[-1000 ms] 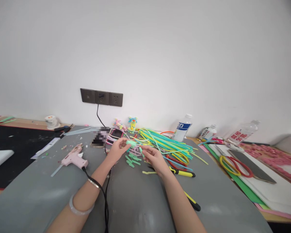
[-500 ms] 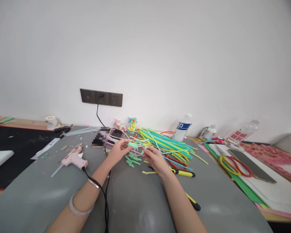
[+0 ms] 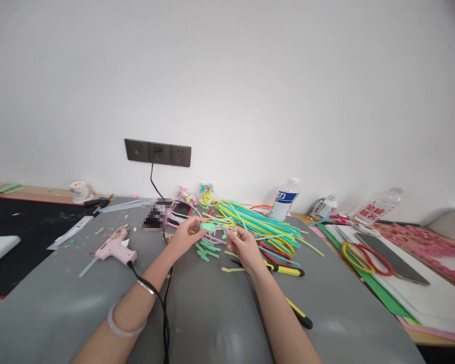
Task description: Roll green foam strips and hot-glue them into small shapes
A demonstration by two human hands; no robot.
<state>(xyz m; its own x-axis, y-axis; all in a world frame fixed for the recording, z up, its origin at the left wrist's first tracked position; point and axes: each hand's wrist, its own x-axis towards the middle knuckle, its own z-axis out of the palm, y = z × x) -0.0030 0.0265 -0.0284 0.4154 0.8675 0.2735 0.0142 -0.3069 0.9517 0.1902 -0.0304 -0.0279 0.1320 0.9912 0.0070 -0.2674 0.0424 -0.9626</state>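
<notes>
My left hand (image 3: 187, 236) is closed, thumb and fingers pinching a small mint-green pipe-cleaner bundle (image 3: 208, 227). Just to its right, my right hand (image 3: 242, 245) pinches a short green pipe-cleaner piece (image 3: 229, 234), held roughly level and apart from the bundle. Below the two hands, several cut green pieces (image 3: 207, 249) lie loosely on the grey tabletop (image 3: 208, 313). A long heap of green and yellow pipe cleaners (image 3: 261, 220) spreads behind and to the right of my right hand.
A pink glue gun (image 3: 116, 247) lies at the left, its black cable (image 3: 166, 313) running under my left forearm. Yellow-and-black cutters (image 3: 288, 269) sit by my right wrist. A water bottle (image 3: 285, 199) and small pipe-cleaner figures (image 3: 207, 194) stand along the wall. Scissors (image 3: 358, 255) rest at the right.
The short green piece in my right hand has turned from upright to nearly level. My left hand keeps its hold on the bundle with hardly any movement.
</notes>
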